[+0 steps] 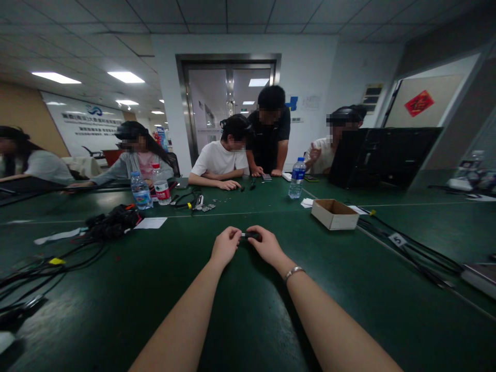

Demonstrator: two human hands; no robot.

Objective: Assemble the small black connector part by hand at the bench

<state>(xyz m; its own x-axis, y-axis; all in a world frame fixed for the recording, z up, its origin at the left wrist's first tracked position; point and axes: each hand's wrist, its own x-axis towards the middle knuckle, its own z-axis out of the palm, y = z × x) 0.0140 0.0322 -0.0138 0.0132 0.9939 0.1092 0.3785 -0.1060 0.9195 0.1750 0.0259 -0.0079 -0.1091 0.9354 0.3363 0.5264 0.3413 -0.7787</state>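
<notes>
Both hands meet above the green table at the middle of the view. Between them lies a small dark cylinder with a silvery section, held level; its exact kind is too small to make out. My left hand pinches it at the silvery end. The dark end is wrapped by fingers of my right hand, which hide part of it. A silver bracelet circles my right wrist.
An open cardboard box stands right of my hands, with black cables beyond it. Ahead are a water bottle, small grey pieces and several seated or leaning people. Black gear and two bottles are at left.
</notes>
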